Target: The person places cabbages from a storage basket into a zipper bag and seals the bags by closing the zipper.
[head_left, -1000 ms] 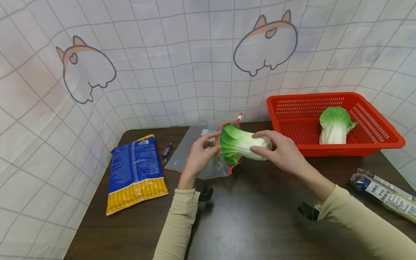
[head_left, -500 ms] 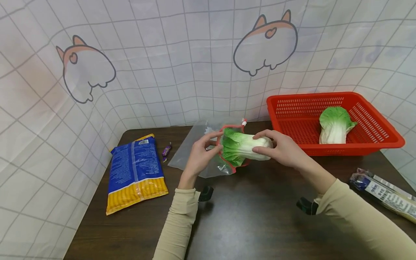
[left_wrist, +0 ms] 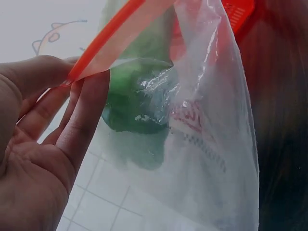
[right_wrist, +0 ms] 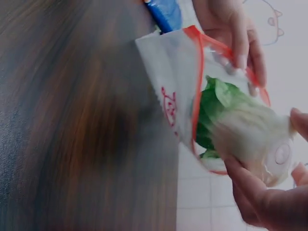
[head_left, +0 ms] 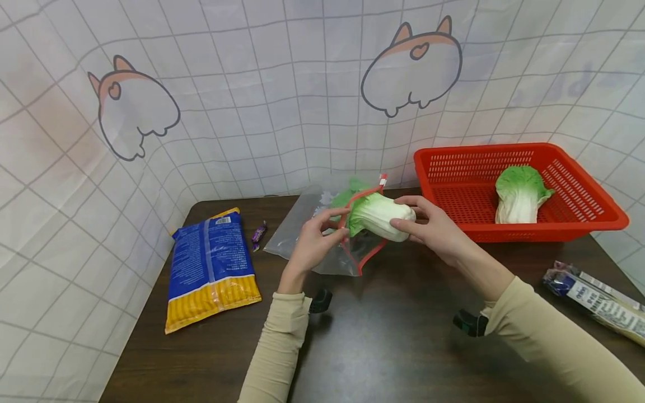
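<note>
A clear zip bag (head_left: 330,258) with a red zip edge lies tilted at the back middle of the table, its mouth facing right. My left hand (head_left: 313,242) pinches the bag's red edge, which also shows between thumb and fingers in the left wrist view. My right hand (head_left: 434,225) grips the white base of a Chinese cabbage (head_left: 382,215). The cabbage's green leaves are inside the bag mouth, seen through the plastic in the left wrist view. Its white base (right_wrist: 255,139) sticks out of the bag in the right wrist view, somewhat blurred.
A red basket (head_left: 504,228) with a second Chinese cabbage (head_left: 521,193) stands at the back right. A blue and yellow packet (head_left: 214,271) lies on the left, beside a small purple-wrapped candy (head_left: 258,235). A long clear-and-white package (head_left: 597,299) lies at the right edge.
The cabbage's leafy end has gone into the bag mouth, and its base has tilted a little. My right hand has shifted slightly left and up; the left hand keeps its hold on the bag.
</note>
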`<state>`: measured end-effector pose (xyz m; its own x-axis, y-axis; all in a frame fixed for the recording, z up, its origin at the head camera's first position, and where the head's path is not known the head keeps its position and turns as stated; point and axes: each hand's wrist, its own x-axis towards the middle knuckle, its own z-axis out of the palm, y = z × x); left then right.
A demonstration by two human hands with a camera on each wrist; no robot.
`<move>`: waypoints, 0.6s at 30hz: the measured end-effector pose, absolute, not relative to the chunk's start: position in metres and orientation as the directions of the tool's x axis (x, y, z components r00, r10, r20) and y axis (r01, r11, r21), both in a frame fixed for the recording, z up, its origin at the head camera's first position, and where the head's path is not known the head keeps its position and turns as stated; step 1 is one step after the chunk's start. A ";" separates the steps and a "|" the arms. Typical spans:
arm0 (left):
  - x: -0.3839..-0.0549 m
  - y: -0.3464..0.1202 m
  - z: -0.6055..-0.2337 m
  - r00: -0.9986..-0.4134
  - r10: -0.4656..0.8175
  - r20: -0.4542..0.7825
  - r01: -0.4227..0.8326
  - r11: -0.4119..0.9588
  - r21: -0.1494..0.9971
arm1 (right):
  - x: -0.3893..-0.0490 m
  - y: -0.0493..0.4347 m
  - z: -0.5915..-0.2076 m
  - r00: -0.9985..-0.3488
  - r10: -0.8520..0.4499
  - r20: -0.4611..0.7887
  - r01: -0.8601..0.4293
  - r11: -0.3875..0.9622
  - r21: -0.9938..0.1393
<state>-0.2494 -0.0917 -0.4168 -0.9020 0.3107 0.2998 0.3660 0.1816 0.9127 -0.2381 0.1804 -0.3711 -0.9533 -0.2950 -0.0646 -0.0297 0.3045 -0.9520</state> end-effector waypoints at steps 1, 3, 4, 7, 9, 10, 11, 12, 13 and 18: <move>-0.249 -0.093 -0.417 -0.907 0.298 0.297 0.361 0.189 0.913 | -0.238 0.180 -0.372 -0.951 -0.303 -0.064 -0.034 0.308 -0.951; -0.249 -0.095 -0.416 -0.916 0.278 0.289 0.348 0.192 0.917 | -0.238 0.180 -0.376 -0.955 -0.295 -0.031 -0.086 0.376 -0.923; -0.249 -0.095 -0.416 -0.920 0.270 0.284 0.340 0.193 0.920 | -0.237 0.180 -0.377 -0.958 -0.286 0.001 -0.129 0.427 -0.895; -0.250 -0.097 -0.416 -0.928 0.255 0.272 0.324 0.188 0.927 | -0.236 0.179 -0.381 -0.957 -0.263 0.123 -0.260 0.588 -0.766; -0.250 -0.097 -0.416 -0.932 0.253 0.261 0.311 0.182 0.933 | -0.235 0.177 -0.381 -0.947 -0.258 0.193 -0.317 0.645 -0.695; -0.249 -0.097 -0.415 -0.933 0.255 0.255 0.305 0.181 0.935 | -0.234 0.176 -0.380 -0.941 -0.258 0.220 -0.338 0.660 -0.672; -0.249 -0.097 -0.415 -0.933 0.257 0.252 0.303 0.182 0.935 | -0.234 0.176 -0.380 -0.936 -0.259 0.238 -0.351 0.666 -0.658; -0.248 -0.097 -0.412 -0.933 0.260 0.247 0.299 0.184 0.936 | -0.234 0.175 -0.379 -0.933 -0.259 0.249 -0.359 0.667 -0.653; -0.245 -0.096 -0.408 -0.933 0.265 0.243 0.298 0.190 0.936 | -0.233 0.174 -0.378 -0.932 -0.258 0.254 -0.362 0.666 -0.652; -0.234 -0.093 -0.392 -0.931 0.282 0.233 0.300 0.226 0.927 | -0.233 0.173 -0.375 -0.933 -0.259 0.251 -0.361 0.671 -0.648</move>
<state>-0.2344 -0.0932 -0.3919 -0.9306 0.2825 0.2329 0.3005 0.2259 0.9267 -0.2334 0.1729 -0.3754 -0.9327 -0.2589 0.2512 -0.3607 0.6708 -0.6480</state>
